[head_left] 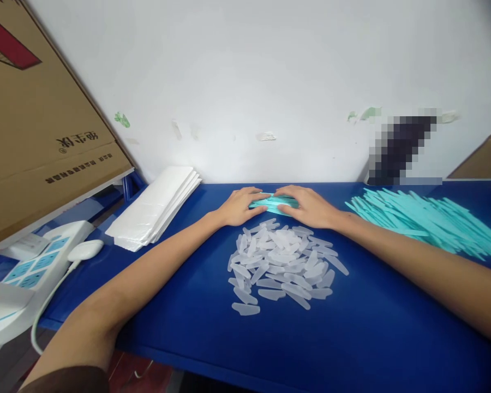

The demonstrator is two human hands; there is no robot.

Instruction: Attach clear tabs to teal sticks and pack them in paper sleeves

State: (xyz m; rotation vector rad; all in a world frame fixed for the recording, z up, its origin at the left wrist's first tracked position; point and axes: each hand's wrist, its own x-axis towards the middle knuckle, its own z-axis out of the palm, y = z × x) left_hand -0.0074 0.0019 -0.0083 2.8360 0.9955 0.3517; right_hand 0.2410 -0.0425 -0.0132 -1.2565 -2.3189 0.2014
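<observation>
Your left hand [239,206] and right hand [306,207] cup the teal bundle [272,203] between them, fingers curled over its ends; it lies left-right

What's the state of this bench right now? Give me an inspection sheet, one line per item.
Surface: blue table, set against the wall.
Job's things: small teal bundle between the hands; pile of clear plastic pieces just nearer than it; heap of teal strips at right.
Clutter: stack of white sheets at left.
Hands: left hand and right hand hold the bundle, one at each end.
Cables: white cable hangs from a plug on the power strip, left of the table.
Surroundings: cardboard box at left; white wall behind.
</observation>
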